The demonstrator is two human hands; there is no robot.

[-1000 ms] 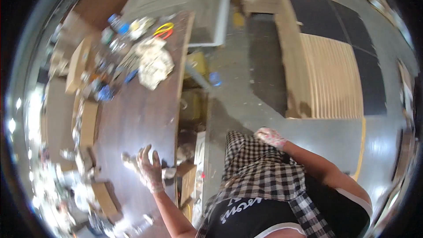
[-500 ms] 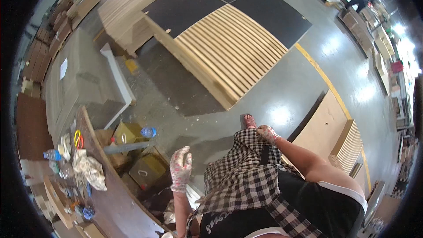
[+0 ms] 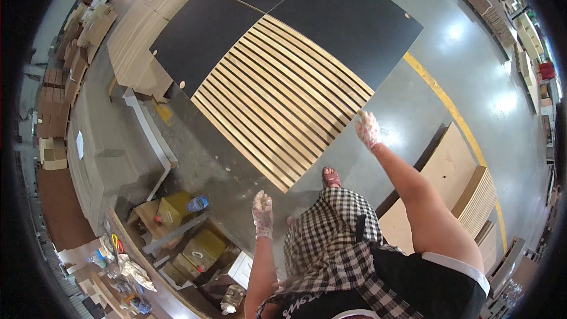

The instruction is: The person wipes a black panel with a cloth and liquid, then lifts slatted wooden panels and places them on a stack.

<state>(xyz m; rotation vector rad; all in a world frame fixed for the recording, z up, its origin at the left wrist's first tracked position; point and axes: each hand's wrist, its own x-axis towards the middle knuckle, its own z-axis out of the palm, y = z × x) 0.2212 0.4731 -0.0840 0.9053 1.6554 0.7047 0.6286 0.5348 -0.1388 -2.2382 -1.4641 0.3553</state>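
A light wood slatted panel [image 3: 277, 100] with dark grooves lies before me, one corner towards me, against large black panels [image 3: 348, 24]. My right hand [image 3: 368, 130], in a white patterned glove, is at the slatted panel's right edge, fingertips close to it; whether they touch cannot be told. In a matching glove, my left hand [image 3: 263, 214] hangs just short of the panel's near corner. Its fingers are loosely bent, with nothing in them.
At the lower left stands a wooden bench [image 3: 159, 292] with scissors and crumpled cloth [image 3: 134, 273] on it. Stacked boards [image 3: 118, 148] rise on the left. A brown sheet [image 3: 440, 171] and a slatted stack [image 3: 475, 201] lie on the right, near a yellow floor line [image 3: 434, 86].
My right hand has moved forward from my apron to the panel's right edge. My left hand has shifted slightly right. The slatted panel, tilted up along its left side before, now lies flatter.
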